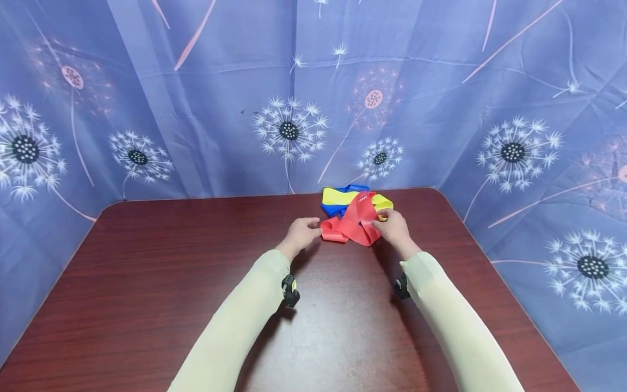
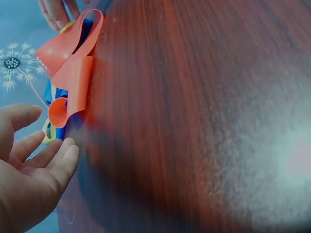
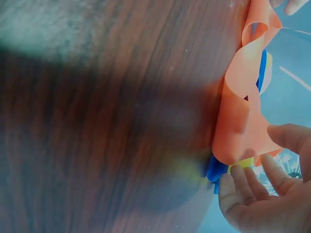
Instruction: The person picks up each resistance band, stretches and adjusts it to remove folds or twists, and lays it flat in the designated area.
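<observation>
A heap of flat stretchy bands lies at the back of the table, right of its middle. On top is a red band [image 1: 361, 218] with small white lettering, looped and twisted. Beneath it show a yellow band [image 1: 338, 196] and a blue band [image 1: 335, 209]. Just off the red band's left end is my left hand [image 1: 300, 235], palm turned inward; its fingers [image 2: 70, 153] look relaxed and hold nothing. My right hand [image 1: 393, 227] is at the heap's right side. Thumb and fingers stand apart around the red band's edge [image 3: 265, 141]; whether they touch it I cannot tell.
The dark red wooden table [image 1: 171, 283] has rounded back corners. A blue curtain [image 1: 220, 120] with dandelion prints hangs close behind it and along both sides. Each sleeved forearm wears a black strapped device [image 1: 291, 291] near the wrist.
</observation>
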`<state>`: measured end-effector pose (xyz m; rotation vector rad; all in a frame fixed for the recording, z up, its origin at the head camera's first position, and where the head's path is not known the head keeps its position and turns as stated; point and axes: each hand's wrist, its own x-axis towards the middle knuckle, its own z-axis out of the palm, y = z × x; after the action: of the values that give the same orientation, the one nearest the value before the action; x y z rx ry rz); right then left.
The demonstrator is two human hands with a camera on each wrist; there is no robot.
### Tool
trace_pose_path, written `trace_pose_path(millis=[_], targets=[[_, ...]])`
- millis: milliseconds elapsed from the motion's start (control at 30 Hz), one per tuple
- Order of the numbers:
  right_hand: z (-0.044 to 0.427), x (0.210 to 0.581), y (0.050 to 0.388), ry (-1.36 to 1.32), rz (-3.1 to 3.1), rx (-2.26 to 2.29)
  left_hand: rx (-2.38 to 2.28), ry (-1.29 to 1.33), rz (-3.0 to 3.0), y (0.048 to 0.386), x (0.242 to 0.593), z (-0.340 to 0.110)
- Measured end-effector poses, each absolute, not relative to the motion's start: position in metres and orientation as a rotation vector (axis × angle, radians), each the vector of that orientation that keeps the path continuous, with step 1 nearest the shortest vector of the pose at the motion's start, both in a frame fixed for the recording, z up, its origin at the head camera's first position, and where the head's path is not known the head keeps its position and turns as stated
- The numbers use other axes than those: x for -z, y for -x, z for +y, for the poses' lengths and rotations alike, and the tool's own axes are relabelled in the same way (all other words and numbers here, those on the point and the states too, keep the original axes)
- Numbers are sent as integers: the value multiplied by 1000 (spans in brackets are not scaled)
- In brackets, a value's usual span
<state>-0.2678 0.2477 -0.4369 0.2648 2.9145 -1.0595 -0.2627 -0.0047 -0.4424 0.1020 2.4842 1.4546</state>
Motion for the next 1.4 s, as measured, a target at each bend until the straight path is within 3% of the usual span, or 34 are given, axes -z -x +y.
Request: trace_pose_path(millis=[800, 1400], targets=[[249, 440, 267, -381, 2841, 1213, -1783, 164, 2247, 261, 451, 18], [249, 440, 260, -432, 2438, 1522, -1547, 45, 2500, 255, 451, 4]])
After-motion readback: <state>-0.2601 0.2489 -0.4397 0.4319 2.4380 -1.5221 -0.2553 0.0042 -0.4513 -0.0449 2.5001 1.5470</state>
